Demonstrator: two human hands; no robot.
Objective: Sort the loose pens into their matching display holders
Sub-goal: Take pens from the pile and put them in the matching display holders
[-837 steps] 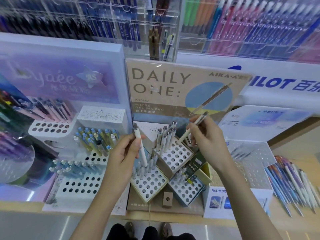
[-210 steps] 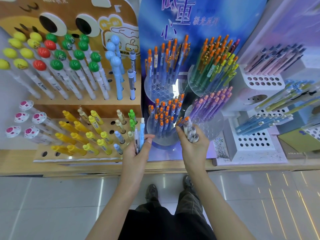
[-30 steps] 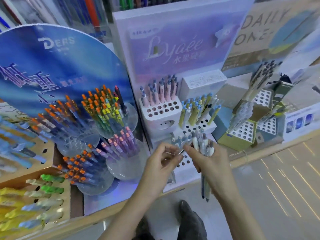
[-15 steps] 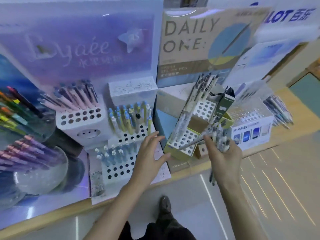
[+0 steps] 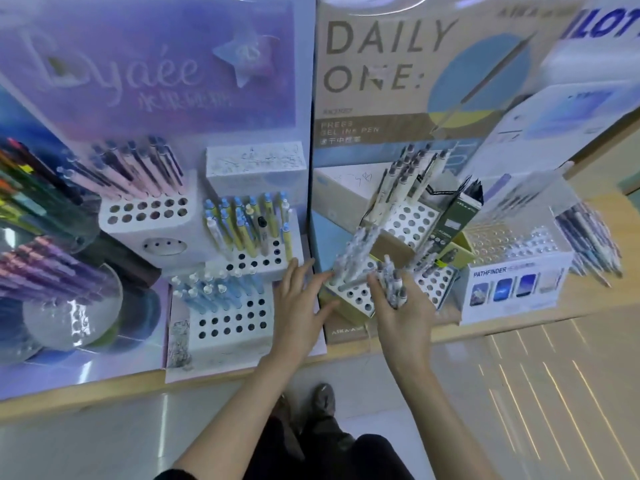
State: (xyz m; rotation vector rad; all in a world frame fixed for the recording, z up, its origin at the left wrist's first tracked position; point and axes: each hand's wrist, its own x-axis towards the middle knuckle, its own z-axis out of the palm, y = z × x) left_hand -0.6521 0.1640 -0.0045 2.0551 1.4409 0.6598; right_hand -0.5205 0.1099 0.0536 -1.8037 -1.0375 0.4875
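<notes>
My right hand [image 5: 405, 311] grips a bundle of loose white and grey pens [image 5: 393, 284], tips up, in front of the "DAILY ONE" display. One pen from the bundle slants left toward the low white holder with round holes [image 5: 358, 296]. My left hand [image 5: 299, 303] is spread with straight fingers and holds nothing, between that holder and the blue-pen holder [image 5: 230, 317]. Its fingertips reach toward the low holder's left edge. A taller holder of white pens [image 5: 410, 216] stands behind.
The "Lyaée" stand [image 5: 156, 216] at left holds pink, yellow and blue pens in tiered blocks. A clear "PATHFINDER" box [image 5: 516, 289] stands to the right, with loose pens [image 5: 588, 237] beyond it. Round clear cups of coloured pens [image 5: 52, 282] stand far left. The shelf edge [image 5: 519, 329] runs below.
My view has shifted slightly right and closer to the "DAILY ONE" display. Both hands have moved toward the low white holder, the left hand still spread and holding nothing.
</notes>
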